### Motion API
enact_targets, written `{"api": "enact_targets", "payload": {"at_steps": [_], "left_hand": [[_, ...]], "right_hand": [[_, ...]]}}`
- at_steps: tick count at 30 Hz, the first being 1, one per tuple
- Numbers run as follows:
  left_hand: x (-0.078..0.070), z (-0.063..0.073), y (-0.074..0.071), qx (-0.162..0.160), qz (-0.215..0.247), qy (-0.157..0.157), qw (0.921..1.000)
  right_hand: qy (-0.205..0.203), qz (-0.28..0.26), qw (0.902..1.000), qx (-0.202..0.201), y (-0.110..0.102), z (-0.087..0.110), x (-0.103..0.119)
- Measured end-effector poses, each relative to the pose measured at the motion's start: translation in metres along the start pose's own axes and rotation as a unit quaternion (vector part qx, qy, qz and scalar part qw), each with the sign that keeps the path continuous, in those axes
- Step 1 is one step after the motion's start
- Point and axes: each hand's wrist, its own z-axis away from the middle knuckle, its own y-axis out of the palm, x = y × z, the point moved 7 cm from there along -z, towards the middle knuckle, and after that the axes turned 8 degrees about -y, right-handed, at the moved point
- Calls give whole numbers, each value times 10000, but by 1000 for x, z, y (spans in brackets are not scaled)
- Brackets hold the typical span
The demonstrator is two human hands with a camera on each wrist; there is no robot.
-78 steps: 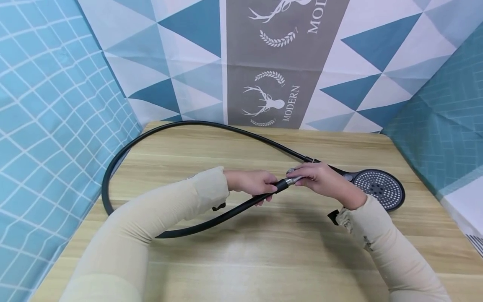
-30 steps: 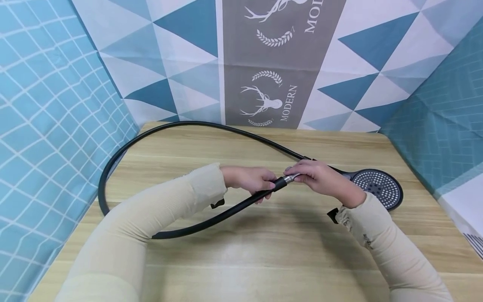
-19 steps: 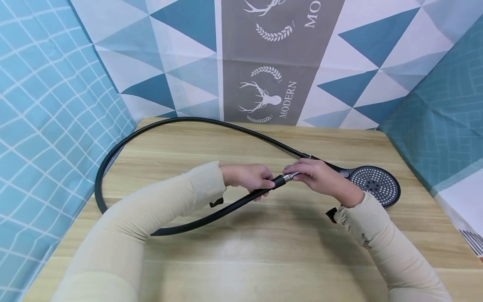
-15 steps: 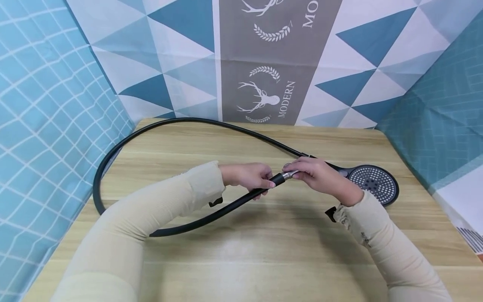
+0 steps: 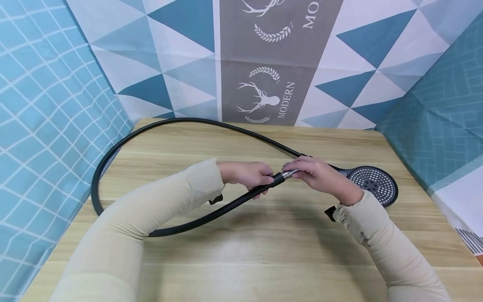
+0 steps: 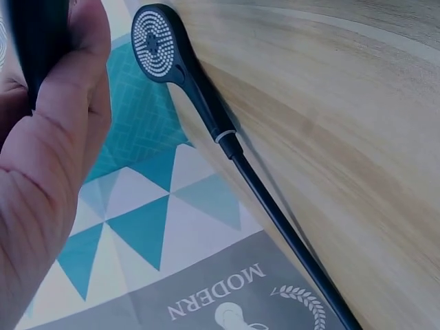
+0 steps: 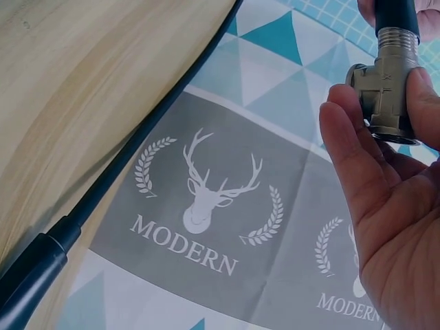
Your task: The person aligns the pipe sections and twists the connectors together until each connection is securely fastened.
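My left hand (image 5: 249,174) grips the black shower hose (image 5: 222,210) just behind its end nut, the thumb lying along the top. From the right, my right hand (image 5: 315,174) holds a silver metal tee fitting (image 7: 392,93) between thumb and fingers. In the right wrist view the fitting's threads show at the edge of the black hose nut (image 7: 397,17), and its side port faces the fingers. Hose end and fitting are in line, raised over the table. The hose's other end runs into a black hand shower (image 5: 373,185), which lies face up behind my right forearm.
The hose loops wide around the left and back of the wooden table (image 5: 234,260). Behind the table stands a patterned cloth wall (image 5: 188,54). Blue tiled sheets close in the left side (image 5: 41,126) and the right side (image 5: 449,105).
The head view has shifted slightly, so the scene sits a little further left and up. Both hands keep their hold on hose and tee fitting, with only small finger movements.
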Motion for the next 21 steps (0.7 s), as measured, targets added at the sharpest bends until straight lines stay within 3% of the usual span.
{"api": "enact_targets", "payload": {"at_steps": [12,17,21], "left_hand": [[2,-4,1,-222,-60,6,9997],[1,-5,1,-346,0,98,9994],[0,-5,0,-356,39,-1,9994]], "right_hand": [[-99,21,9999,-52,1,0,4],[265,182,9993,168,4,2,0],[845,-83,9960,275,5,5,-8]]}}
